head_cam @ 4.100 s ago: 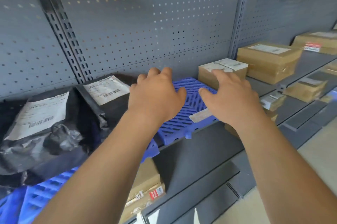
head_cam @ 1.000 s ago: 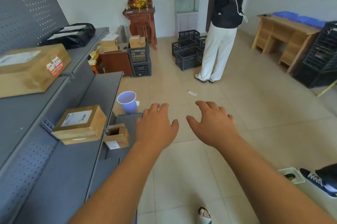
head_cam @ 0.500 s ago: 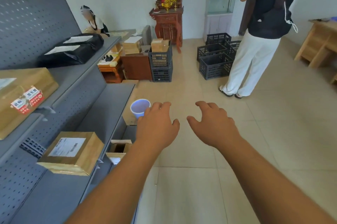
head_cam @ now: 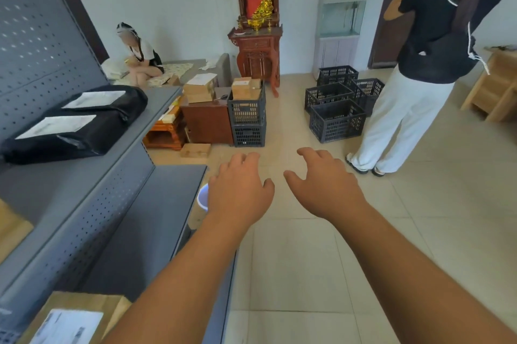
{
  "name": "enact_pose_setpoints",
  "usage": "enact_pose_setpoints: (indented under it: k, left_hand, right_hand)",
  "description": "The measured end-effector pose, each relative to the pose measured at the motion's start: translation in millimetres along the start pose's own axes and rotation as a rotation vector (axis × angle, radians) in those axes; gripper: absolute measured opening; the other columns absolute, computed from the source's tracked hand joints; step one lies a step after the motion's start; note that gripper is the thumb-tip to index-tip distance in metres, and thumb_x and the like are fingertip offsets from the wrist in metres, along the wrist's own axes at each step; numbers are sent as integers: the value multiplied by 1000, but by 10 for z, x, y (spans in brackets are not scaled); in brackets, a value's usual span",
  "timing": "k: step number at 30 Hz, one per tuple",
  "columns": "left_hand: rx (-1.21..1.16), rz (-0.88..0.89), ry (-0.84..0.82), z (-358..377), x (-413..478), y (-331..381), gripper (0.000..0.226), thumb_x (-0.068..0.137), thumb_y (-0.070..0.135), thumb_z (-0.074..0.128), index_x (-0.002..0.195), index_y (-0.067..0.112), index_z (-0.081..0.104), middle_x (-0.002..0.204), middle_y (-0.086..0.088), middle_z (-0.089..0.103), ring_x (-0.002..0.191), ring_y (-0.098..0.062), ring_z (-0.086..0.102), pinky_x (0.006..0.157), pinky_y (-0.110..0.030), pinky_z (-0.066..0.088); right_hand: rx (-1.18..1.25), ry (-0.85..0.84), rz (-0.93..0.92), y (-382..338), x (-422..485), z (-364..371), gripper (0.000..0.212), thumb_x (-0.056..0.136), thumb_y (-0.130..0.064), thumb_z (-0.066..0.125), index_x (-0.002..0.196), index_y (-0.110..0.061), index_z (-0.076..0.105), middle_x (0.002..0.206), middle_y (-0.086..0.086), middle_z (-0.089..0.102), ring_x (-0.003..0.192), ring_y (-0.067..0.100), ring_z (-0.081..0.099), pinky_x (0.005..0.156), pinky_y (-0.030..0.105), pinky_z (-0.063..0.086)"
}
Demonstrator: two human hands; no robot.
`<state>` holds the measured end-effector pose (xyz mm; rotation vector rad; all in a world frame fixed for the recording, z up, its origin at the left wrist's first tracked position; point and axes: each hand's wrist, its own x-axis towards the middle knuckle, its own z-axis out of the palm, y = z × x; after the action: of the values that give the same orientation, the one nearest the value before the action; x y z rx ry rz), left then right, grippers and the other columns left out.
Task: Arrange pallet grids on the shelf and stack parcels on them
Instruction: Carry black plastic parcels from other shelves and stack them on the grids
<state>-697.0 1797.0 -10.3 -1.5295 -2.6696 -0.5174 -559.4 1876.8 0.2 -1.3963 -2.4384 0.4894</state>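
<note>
Cardboard parcel (head_cam: 92,303) on shelf (head_cam: 156,220) lower tier, nearest; white label, print blurred. Left hand (head_cam: 240,192) and right hand (head_cam: 327,190) off shelf front edge, over floor; fingers loose, spread, empty. Black bagged parcels (head_cam: 117,117) on shelf upper tier, long axis along shelf, labels unreadable. No pallet grid in view. Loose boxes (head_cam: 246,89) past shelf far end, ahead-left of fingers; left hand nearer, likely next pick.
</note>
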Motion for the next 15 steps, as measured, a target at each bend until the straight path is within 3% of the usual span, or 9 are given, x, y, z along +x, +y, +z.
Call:
enact_pose_setpoints:
  k: [7,15]
  left_hand:
    - [5,-59,1,65,822,-208,50,94,45,53,140,27,46,134,1,51,122,-26,48,94,-44,41]
    - [31,-285,94,61,1649,-478,44,91,42,55,133,30,49,133,3,52,120,-25,50,91,-42,41]
  right_hand:
    - [24,-12,-36,-148,924,142,57,95,-56,46,146,-31,38,145,0,47,127,29,46,99,49,40]
    - [91,-75,-254,-434,2130,259,60,94,-57,49,147,-33,37,146,0,46,130,29,46,102,50,42]
